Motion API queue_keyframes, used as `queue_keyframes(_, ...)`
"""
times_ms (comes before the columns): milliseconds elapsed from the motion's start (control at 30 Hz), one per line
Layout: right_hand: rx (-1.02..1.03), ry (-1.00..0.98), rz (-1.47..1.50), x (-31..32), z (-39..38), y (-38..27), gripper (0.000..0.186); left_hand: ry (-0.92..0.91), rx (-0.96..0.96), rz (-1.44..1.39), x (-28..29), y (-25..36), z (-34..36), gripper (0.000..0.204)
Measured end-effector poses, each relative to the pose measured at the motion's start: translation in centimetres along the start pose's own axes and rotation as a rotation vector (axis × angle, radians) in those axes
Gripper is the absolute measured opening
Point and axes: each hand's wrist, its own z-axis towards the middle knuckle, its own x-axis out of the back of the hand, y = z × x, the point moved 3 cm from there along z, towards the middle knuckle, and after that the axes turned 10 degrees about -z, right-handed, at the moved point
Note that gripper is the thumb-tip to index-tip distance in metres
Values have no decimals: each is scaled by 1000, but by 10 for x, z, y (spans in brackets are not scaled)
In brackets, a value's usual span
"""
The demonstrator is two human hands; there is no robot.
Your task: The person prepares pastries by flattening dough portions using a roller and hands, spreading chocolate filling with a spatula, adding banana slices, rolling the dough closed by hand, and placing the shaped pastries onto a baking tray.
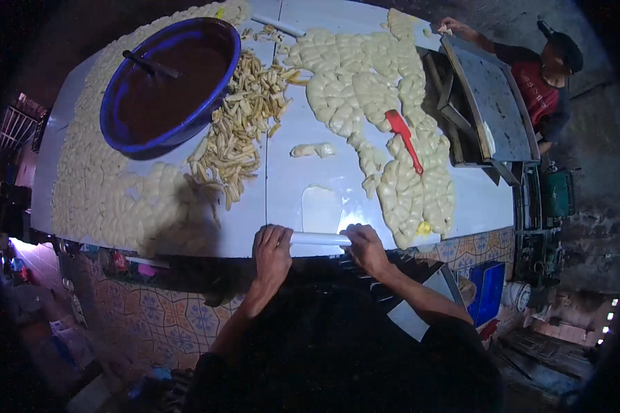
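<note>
A smooth white rod (319, 239) — a plain cylinder — lay at the near edge of the glossy table (284, 182), by a thin, pale dough sheet (319, 208). Its long axis ran left to right (nearly parallel to that edge); the left hand (273, 249) and right hand (366, 248) gripped opposite ends.

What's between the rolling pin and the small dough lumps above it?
In the head view, a flattened dough sheet lies between rolling pin and lumps, with bare table past it.

The rolling pin (318, 239) and basin (198, 122) look like smooth plastic, the tabletop (282, 162) glossy.
</note>
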Motion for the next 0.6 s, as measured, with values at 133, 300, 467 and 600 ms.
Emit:
queue_keyframes(133,67,215,-243,24,34,-12,33,-4,21,140,-8,2,28,56)
queue_keyframes(300,-194,221,-471,22,107,8,34,6,230,424,-50,-17,144,65)
queue_keyframes(467,-226,326,-471,36,158,56,39,309,115,260,-45,-15,229,67)
queue_keyframes(600,-588,510,-278,82,154,161,33,-346,-52,-125,-36,31,207,75)
